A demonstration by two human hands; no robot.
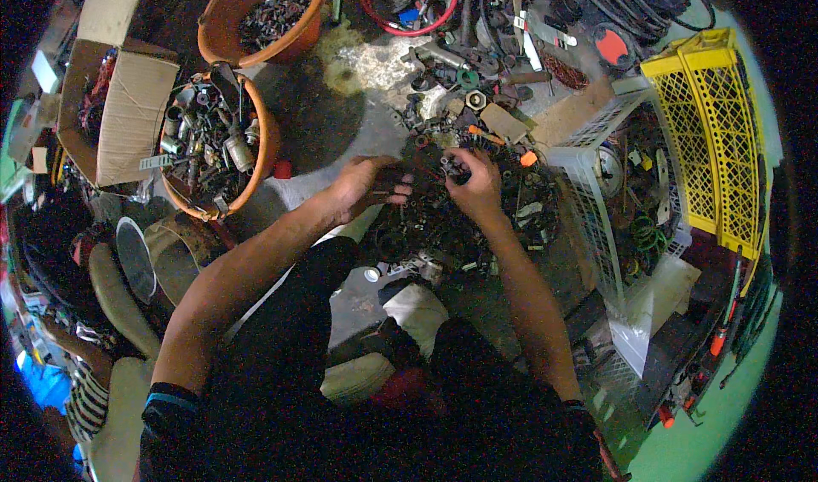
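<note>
1. The right hand [479,186] pinched a small dark metal part [454,168] over the scrap pile [443,226]; its kind was too dim to tell.
2. The left hand [368,188] lay just left of the pile, fingers curled; whether they gripped anything I couldn't tell.
3. Farther left of the pile stood an orange basin [266,146] of fittings.
4. To the pile's right, a white crate [588,201], its contents murky, partly covered by a yellow crate [716,133].

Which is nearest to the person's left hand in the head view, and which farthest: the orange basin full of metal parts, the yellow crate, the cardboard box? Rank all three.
From the left hand:
1. Orange basin of metal parts, just to its left, nearest.
2. Cardboard box, farther left, beyond the basin.
3. Yellow crate, far right, past the right hand, farthest.
</note>
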